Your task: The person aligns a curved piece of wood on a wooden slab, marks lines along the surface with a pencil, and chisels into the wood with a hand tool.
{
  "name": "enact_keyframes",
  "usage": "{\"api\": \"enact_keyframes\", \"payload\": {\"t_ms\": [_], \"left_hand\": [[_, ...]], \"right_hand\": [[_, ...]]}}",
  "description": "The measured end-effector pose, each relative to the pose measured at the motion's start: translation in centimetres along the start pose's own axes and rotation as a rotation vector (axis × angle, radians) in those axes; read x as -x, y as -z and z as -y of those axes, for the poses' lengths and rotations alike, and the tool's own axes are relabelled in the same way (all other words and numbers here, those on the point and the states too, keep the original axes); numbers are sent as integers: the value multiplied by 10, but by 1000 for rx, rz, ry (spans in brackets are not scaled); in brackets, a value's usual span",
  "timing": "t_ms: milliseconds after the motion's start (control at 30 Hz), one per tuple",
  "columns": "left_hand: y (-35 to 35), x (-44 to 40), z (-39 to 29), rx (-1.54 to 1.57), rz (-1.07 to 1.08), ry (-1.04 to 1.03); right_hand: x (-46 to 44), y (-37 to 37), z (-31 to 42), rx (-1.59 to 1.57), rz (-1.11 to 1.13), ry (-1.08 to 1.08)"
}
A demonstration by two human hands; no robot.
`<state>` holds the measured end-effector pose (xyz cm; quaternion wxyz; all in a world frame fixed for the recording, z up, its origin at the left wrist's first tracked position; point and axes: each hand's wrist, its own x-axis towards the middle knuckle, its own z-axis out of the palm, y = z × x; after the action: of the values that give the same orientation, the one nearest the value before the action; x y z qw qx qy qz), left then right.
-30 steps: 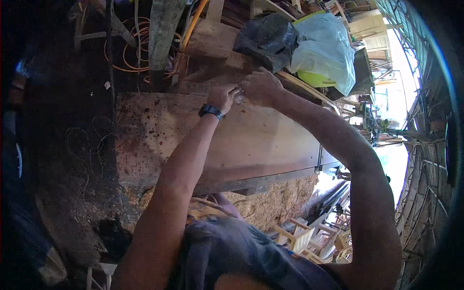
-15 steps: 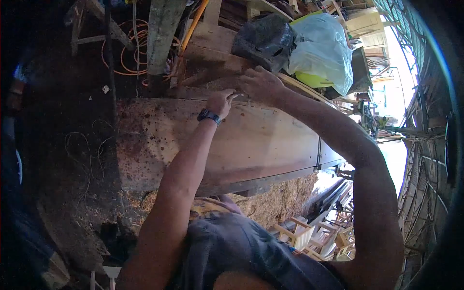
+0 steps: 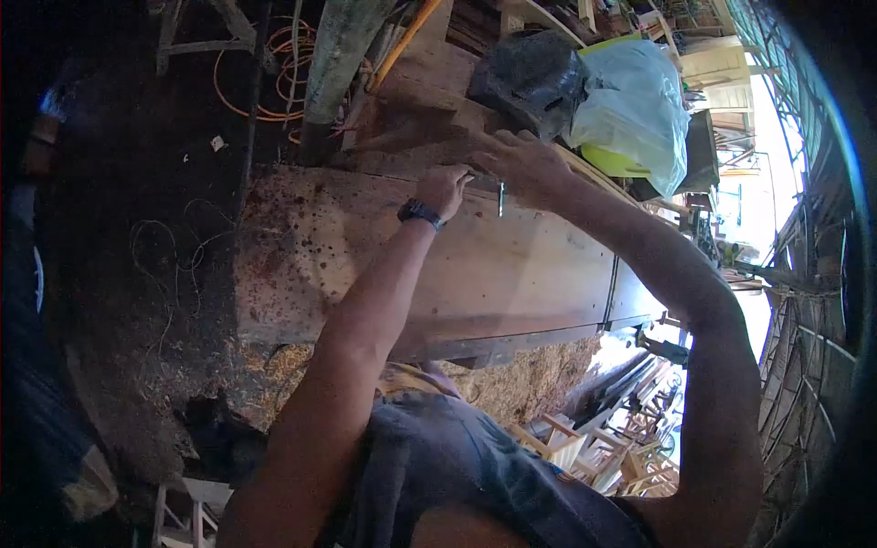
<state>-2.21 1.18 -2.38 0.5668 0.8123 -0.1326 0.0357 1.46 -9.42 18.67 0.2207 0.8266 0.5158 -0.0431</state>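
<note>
My left hand [image 3: 445, 190], with a dark watch [image 3: 420, 214] on the wrist, is closed in a pinch over the far edge of a wooden workbench top [image 3: 457, 274]. What sits between its fingertips is too small to make out. Close by on the right, my right hand [image 3: 525, 166] is curled with its back toward me. A thin shiny metal rod [image 3: 501, 199], like a drill bit, sticks out below it, pointing toward me. The right fingertips are mostly hidden behind the hand.
Beyond my hands lie a black plastic bag [image 3: 530, 78] and a whitish plastic bag [image 3: 635, 110] over something yellow-green. An orange hose [image 3: 247, 110] is coiled at the upper left, near a wooden post [image 3: 343, 64]. Wood shavings [image 3: 521, 379] cover the ground under the bench.
The view has shifted, so the bench and hands appear further right and slightly lower. The metal rod now shows below my right hand. My hands stay close together.
</note>
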Motion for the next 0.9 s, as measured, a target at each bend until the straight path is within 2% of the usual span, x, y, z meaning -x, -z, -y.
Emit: {"api": "enact_keyframes", "payload": {"t_ms": [100, 200, 300, 400, 467, 533, 567, 667, 767, 900], "left_hand": [[6, 2, -6, -48, 35, 34], [7, 2, -7, -45, 45, 26], [-5, -1, 6, -93, 68, 51], [3, 3, -8, -73, 118, 68], [2, 6, -8, -9, 39, 30], [-16, 6, 8, 80, -138, -53], [-15, 4, 10, 57, -102, -22], [5, -3, 3, 3, 50, 34], [23, -11, 1, 12, 203, 42], [26, -20, 5, 152, 289, 79]], "right_hand": [[-15, 22, 8, 138, 695, 90], [2, -30, 9, -331, 730, -519], [14, -66, 21, -459, 379, -411], [5, -97, 47, -645, 754, -515], [11, -111, 97, -1300, 135, -742], [-9, -79, 123, -1209, 393, -943], [-15, -70, 131, -1158, 522, -1041], [9, -151, 184, -976, 95, -958], [-1, -125, 202, -832, 246, -949], [-5, -172, 235, -723, -2, -1179]]}}
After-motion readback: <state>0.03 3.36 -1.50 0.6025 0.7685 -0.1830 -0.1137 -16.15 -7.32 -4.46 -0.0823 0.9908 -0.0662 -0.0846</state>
